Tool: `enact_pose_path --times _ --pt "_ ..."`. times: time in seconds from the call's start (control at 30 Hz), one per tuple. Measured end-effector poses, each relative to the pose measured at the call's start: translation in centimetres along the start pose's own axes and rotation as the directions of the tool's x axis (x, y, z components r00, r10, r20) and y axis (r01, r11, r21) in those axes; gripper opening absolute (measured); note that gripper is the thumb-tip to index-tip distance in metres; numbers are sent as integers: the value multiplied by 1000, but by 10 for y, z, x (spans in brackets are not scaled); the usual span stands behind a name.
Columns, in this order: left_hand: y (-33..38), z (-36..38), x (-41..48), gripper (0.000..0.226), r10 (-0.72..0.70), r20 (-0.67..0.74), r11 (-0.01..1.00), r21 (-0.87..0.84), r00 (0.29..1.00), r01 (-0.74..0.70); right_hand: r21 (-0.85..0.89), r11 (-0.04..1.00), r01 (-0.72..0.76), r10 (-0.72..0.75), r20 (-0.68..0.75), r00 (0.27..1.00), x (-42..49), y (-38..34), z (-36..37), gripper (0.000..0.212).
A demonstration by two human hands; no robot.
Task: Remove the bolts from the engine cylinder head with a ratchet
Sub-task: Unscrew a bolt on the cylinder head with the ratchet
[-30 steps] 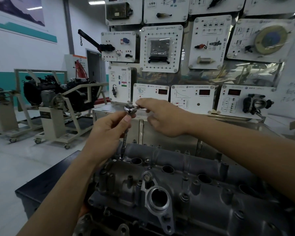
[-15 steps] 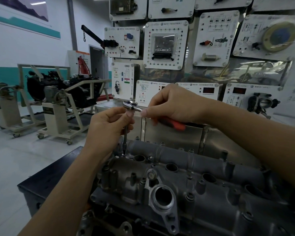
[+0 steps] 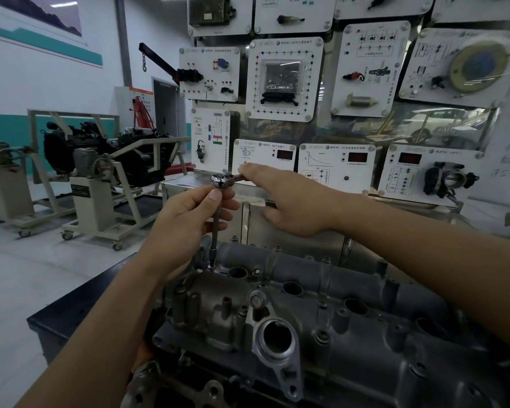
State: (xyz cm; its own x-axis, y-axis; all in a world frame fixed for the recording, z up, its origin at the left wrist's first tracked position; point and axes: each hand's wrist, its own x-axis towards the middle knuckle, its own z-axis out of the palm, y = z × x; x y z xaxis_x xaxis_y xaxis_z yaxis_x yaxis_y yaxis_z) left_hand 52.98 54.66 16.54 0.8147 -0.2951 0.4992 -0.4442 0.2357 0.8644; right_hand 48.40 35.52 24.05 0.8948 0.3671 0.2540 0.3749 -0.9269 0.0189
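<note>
1. Workshop wall of training panels (image 3: pixel 286 81) stands behind the cylinder head (image 3: pixel 321 313), which sits on a dark bench (image 3: pixel 71 316).
2. Ratchet (image 3: pixel 222 180) is above the head's far-left corner. Its extension bar (image 3: pixel 215 234) runs down into that corner, and the bolt under it is hidden.
3. Left hand (image 3: pixel 186 222): fingers curl round the bar just under the ratchet.
4. Right hand (image 3: pixel 292 207): index finger lies along the ratchet handle, the others curl beneath.
5. Judgement: loosening is in hand. Other bolts (image 3: pixel 326 260) sit along the head's far edge. The next move calls for a handle swing with the bar kept upright.
</note>
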Motion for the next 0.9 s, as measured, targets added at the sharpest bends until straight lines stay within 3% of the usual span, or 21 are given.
enact_pose_path --times 0.07,0.17,0.27,0.33,0.43,0.57,0.67,0.77,0.83,0.9 --pt "0 0 0 24 1 -28 1000 -2 1000 -1 -30 1000 -11 9 -61 998 0 -2 -3 64" --pt "-1 2 0 18 -4 -114 1000 -26 994 1 -96 995 -18 -6 -244 970 -3 -10 -14 33" --pt "-1 3 0 25 10 -157 999 -43 988 -16 95 995 39 -7 -320 947 -8 -21 -24 24" --pt "-1 3 1 24 23 -163 999 -30 986 -28 290 956 36 44 -264 963 -10 -26 -28 29" --pt "-1 5 1 21 23 -182 999 -36 983 -31 589 804 -83 141 -53 989 -12 -23 -29 35" --pt "-1 5 1 21 13 -179 998 -53 984 -23 713 689 -131 114 73 991 -10 -15 -24 34" --pt "-2 3 1 25 -5 -146 996 -89 989 -8 603 795 -64 99 -24 995 -9 -5 -28 28" --pt "-2 0 0 21 3 -49 998 -69 999 -7 224 974 -32 81 -213 974 -6 5 -25 15" --pt "-1 0 0 20 6 8 999 -34 1000 -6 59 997 -53 67 -258 964 -3 4 -15 20" --pt "0 -2 1 21 13 59 1000 9 998 -14 6 998 -60 60 -249 967 3 2 -6 30"
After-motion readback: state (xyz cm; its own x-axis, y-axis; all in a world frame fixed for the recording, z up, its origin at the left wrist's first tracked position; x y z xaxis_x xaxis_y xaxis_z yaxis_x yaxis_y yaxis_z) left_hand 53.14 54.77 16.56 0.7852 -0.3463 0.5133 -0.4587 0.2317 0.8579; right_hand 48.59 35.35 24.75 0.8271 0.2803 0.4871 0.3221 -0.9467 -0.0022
